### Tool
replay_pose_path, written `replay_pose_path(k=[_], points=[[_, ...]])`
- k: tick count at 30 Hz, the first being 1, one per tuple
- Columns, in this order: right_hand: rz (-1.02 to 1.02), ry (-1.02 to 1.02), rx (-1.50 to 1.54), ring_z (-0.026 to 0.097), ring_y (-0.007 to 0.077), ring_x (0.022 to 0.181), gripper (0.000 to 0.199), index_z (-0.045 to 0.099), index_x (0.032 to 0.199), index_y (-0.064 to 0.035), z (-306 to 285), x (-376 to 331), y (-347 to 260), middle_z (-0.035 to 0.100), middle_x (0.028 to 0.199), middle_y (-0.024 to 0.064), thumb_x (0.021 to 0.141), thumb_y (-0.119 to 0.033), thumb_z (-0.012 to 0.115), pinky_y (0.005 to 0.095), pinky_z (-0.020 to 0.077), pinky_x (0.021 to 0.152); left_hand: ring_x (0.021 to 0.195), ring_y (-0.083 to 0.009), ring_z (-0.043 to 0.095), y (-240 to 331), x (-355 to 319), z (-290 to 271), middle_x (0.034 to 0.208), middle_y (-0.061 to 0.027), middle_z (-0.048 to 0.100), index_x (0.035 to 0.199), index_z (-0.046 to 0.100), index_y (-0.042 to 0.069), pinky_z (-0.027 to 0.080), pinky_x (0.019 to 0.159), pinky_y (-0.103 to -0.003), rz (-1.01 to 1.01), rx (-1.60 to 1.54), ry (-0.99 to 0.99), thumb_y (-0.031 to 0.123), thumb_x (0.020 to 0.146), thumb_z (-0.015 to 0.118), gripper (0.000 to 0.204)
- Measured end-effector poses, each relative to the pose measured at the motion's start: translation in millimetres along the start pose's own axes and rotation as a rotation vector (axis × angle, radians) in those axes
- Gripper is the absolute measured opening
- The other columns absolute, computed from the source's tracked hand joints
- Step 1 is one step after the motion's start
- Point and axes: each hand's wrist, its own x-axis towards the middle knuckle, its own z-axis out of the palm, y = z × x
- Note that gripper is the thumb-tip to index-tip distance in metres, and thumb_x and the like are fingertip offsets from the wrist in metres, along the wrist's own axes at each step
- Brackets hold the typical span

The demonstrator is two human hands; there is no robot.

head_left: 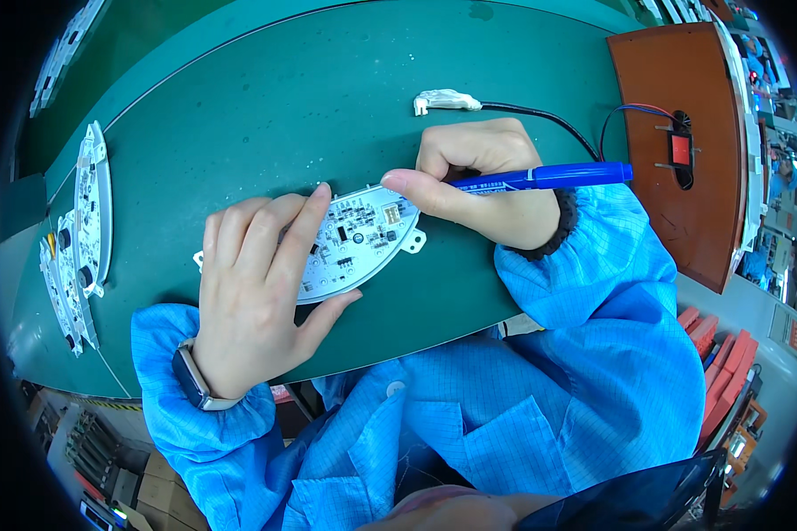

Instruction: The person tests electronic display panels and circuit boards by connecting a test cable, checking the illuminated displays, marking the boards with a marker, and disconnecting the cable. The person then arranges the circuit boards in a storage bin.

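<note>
A white, curved-edged circuit board (350,239), dotted with small dark parts and a pale connector, lies on the green table in front of me. My left hand (257,274) spans its left part and grips it, fingertips by the far edge and thumb by the near edge; the palm hides that end. My right hand (478,173) is closed around a blue marker pen (558,176), whose back end points right. Its thumb is at the board's upper right edge. The pen's tip is hidden behind the fingers.
Several similar boards (90,212) stand in a group at the left. Beyond my right hand lies a white plug (447,101) on a black cable. A brown panel with a red switch (679,149) stands at the right; red bins (726,380) are below it.
</note>
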Motion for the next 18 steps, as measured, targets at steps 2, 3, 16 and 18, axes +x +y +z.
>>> replay_pose_path(k=[2, 3, 16, 18], points=[[-0.008, -0.011, -0.006, 0.047, 0.0072, 0.046, 0.029, 0.056, 0.06, -0.0022, -0.8, 0.0, 0.4, 0.055, 0.054, 0.0027, 0.083, -0.01, 0.072, 0.0242, 0.0324, 0.042, 0.1, -0.0301, 0.05, 0.0, -0.1, 0.5, 0.112, -0.0128, 0.053, 0.128, 0.051, -0.001, 0.039, 0.087, -0.042, -0.001, 0.0, 0.001, 0.022, 0.061, 0.079, 0.076], [-0.016, -0.022, -0.012, 0.047, 0.0073, 0.046, 0.028, 0.057, 0.061, -0.002, -1.2, 0.1, 0.5, 0.055, 0.054, 0.0026, 0.083, -0.01, 0.072, 0.0244, 0.0325, 0.042, 0.1, -0.0301, 0.05, 0.1, 0.2, 0.7, 0.112, -0.0128, 0.053, 0.128, 0.051, -0.001, 0.039, 0.087, -0.042, -0.001, 0.001, 0.002, 0.022, 0.061, 0.079, 0.076], [0.318, 0.091, 0.47, 0.048, 0.0057, 0.042, 0.027, 0.053, 0.064, -0.0045, -5.7, 3.0, -3.2, 0.059, 0.06, 0.0056, 0.088, -0.011, 0.065, 0.0203, 0.0356, 0.039, 0.103, -0.0327, 0.049, -2.4, -2.9, -5.9, 0.117, -0.0146, 0.05, 0.128, 0.049, -0.002, 0.04, 0.089, -0.042, -0.051, -0.034, -0.032, 0.018, 0.06, 0.08, 0.077], [0.352, 0.132, 0.502, 0.048, 0.0059, 0.042, 0.028, 0.053, 0.065, -0.0046, -5.8, 4.9, -5.5, 0.059, 0.06, 0.006, 0.089, -0.012, 0.064, 0.0202, 0.0346, 0.038, 0.104, -0.0329, 0.049, -6.5, -2.5, -12.8, 0.118, -0.0149, 0.05, 0.125, 0.05, -0.002, 0.04, 0.089, -0.042, -0.035, -0.062, -0.043, 0.017, 0.06, 0.081, 0.075]])
